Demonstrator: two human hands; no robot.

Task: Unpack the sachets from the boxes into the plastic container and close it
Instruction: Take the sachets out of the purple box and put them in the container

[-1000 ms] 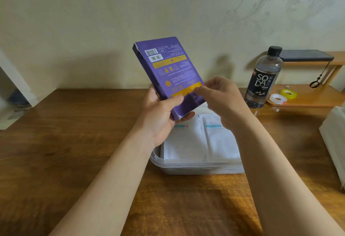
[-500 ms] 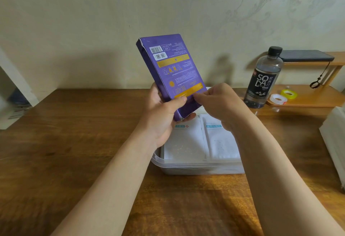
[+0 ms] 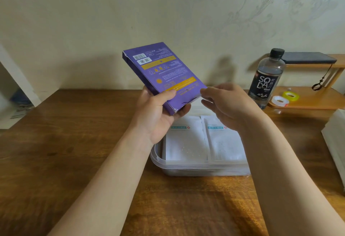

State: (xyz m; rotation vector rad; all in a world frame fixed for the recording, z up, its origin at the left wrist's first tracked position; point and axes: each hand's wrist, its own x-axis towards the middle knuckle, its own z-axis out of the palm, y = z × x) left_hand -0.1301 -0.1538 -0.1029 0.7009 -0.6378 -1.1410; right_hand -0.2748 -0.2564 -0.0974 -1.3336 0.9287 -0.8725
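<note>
Above the plastic container point(image 3: 186, 169), left grip point(image 3: 158, 116) clasps the purple box point(image 3: 164, 73), tilted up-left; right grip point(image 3: 229, 105), loosely open, waits beside its lower end.

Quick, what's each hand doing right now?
Left hand: holding the box.
Right hand: at the box's lower end, blurred; cannot tell whether it grips.

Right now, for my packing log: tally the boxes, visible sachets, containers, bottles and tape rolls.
Box: 1
Sachets showing on top: 2
Container: 1
Bottle: 1
Tape rolls: 2
Total: 7
</note>
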